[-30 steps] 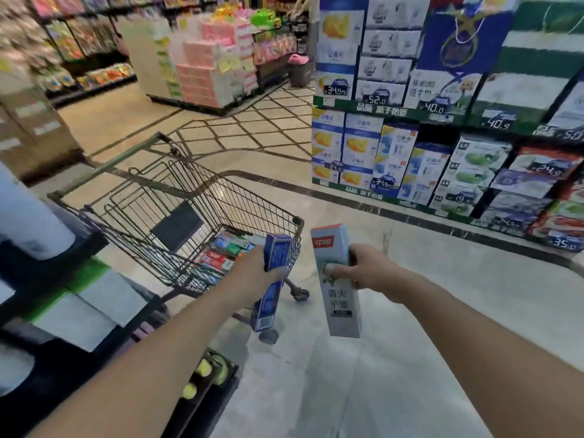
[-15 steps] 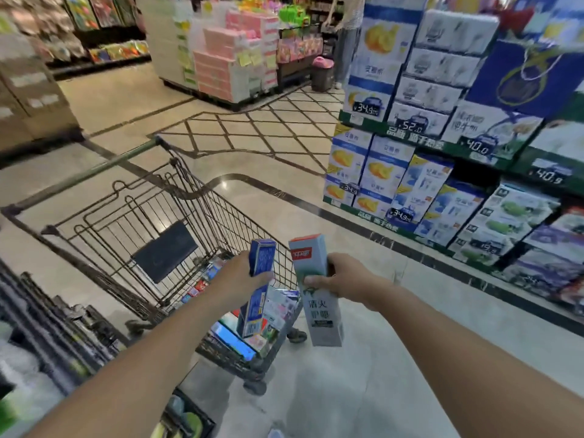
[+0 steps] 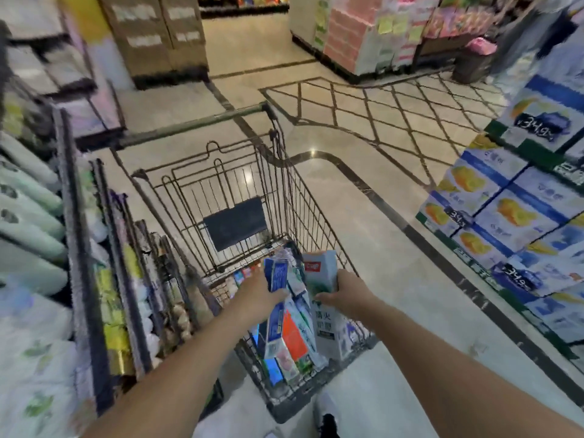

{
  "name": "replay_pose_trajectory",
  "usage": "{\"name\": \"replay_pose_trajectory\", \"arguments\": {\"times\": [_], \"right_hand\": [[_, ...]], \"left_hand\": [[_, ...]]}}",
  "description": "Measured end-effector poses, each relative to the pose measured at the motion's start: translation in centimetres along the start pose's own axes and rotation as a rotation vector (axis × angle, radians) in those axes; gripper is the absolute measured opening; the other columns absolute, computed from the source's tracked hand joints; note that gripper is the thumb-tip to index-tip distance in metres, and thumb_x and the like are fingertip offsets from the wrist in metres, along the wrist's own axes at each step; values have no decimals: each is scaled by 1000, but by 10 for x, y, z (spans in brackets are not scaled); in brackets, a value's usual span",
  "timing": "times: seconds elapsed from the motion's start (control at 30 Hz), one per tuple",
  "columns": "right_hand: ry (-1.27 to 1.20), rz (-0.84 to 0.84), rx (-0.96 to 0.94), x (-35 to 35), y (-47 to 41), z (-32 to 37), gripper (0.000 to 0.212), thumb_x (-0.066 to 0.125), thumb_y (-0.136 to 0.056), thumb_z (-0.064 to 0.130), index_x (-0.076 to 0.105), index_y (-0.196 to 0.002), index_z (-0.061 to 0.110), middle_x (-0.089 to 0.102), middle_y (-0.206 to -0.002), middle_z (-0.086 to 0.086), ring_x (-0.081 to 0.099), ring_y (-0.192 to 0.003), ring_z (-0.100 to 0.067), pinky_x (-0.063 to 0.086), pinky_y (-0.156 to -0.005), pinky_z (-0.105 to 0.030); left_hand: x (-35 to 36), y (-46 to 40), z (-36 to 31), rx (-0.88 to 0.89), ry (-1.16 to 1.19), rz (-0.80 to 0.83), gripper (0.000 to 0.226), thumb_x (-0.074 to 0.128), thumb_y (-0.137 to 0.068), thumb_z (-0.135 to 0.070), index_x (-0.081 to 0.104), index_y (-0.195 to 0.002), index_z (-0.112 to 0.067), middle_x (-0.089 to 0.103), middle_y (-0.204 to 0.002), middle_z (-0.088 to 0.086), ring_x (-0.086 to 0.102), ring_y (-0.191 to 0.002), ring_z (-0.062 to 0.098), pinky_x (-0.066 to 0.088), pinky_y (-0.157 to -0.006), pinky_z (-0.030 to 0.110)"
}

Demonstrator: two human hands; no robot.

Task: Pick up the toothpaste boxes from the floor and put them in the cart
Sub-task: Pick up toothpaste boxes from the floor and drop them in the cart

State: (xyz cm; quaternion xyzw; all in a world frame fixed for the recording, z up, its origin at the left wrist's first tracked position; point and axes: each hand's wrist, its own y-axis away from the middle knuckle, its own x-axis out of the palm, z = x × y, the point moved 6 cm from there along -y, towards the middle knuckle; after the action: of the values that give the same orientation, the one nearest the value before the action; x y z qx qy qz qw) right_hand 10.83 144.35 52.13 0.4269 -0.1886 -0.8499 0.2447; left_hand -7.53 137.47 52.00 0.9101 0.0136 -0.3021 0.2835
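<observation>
Both hands hang over the near end of the cart [image 3: 284,191]. The left hand [image 3: 257,295] grips a blue toothpaste box [image 3: 275,276]; the right hand [image 3: 343,290] holds a taller white toothpaste box [image 3: 320,273] upright. Neither is released yet. Several boxes [image 3: 294,339] already lie in the basket, so the task looks well along; blur hides whether more remain on the floor [image 3: 395,232].

Two bare forearms, no sleeves or jewellery in sight; perhaps a dark shoe [image 3: 328,426] below
</observation>
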Motion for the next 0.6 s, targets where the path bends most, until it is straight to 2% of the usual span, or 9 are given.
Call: {"name": "replay_pose_trajectory", "arguments": {"times": [0.07, 0.13, 0.17, 0.27, 0.33, 0.4, 0.47, 0.5, 0.6], "right_hand": [[36, 74, -1, 16, -32, -6, 41, 74, -85, 20, 50, -116, 8, 63, -107, -9, 61, -88, -20, 54, -72, -29], [95, 137, 20, 34, -63, -20, 39, 71, -86, 17, 45, -115, 8, 57, -99, -6, 57, -80, -14, 51, -62, -22], [121, 163, 28, 43, -78, -30, 39, 71, -86, 17, 46, -114, 7, 58, -99, -7, 59, -81, -16, 52, -61, -24], [131, 227, 46, 72, -126, -64, 41, 72, -83, 15, 47, -112, 0, 64, -103, -16, 67, -92, -28, 59, -74, -43], [146, 272, 74, 90, -151, -87, 44, 70, -85, 11, 40, -116, 1, 61, -108, -17, 65, -99, -29, 58, -79, -45], [211, 309, 96, 106, -171, -107, 48, 67, -88, 12, 36, -122, 0, 59, -111, -16, 63, -101, -28, 58, -76, -39], [256, 365, 87, 126, -189, -125, 53, 67, -89, 18, 36, -127, -1, 58, -108, -12, 60, -94, -24, 54, -62, -28], [275, 386, 77, 137, -197, -131, 53, 68, -89, 21, 39, -127, 0, 59, -109, -12, 59, -92, -22, 52, -63, -26], [386, 411, 54, 163, -211, -143, 55, 67, -88, 26, 45, -130, -1, 58, -123, -17, 60, -105, -26, 54, -85, -31]], "left_hand": [[10, -19, 26, -139, 49, -21, 33, 62, -94, -35, 50, -114, -12, 59, -89, 4, 58, -70, 18, 44, -59, 31], [28, -38, 51, -281, 77, -34, 32, 62, -94, -29, 46, -110, -8, 51, -77, 4, 49, -60, 18, 39, -54, 31], [40, -46, 63, -347, 90, -35, 35, 62, -94, -29, 43, -114, -7, 48, -76, 4, 46, -59, 17, 36, -51, 31], [79, -75, 91, -455, 132, -48, 48, 63, -92, -27, 42, -129, -3, 46, -74, 1, 43, -55, 11, 30, -44, 23], [105, -93, 102, -489, 130, -25, 47, 62, -93, -27, 44, -130, -3, 38, -65, -1, 36, -49, 9, 25, -39, 22], [128, -110, 115, -537, 105, -15, 24, 63, -93, -29, 51, -102, -11, 32, -60, -1, 31, -46, 11, 24, -42, 24], [146, -125, 129, -586, 102, -30, 25, 67, -90, -28, 51, -81, -11, 32, -55, 0, 33, -43, 12, 30, -45, 24], [155, -131, 135, -588, 79, -21, 27, 68, -88, -26, 51, -76, -9, 33, -55, 0, 34, -43, 12, 32, -45, 25], [168, -139, 142, -573, -49, -18, 38, 67, -87, -28, 39, -66, -12, 38, -64, 1, 39, -50, 12, 33, -49, 27]]}}
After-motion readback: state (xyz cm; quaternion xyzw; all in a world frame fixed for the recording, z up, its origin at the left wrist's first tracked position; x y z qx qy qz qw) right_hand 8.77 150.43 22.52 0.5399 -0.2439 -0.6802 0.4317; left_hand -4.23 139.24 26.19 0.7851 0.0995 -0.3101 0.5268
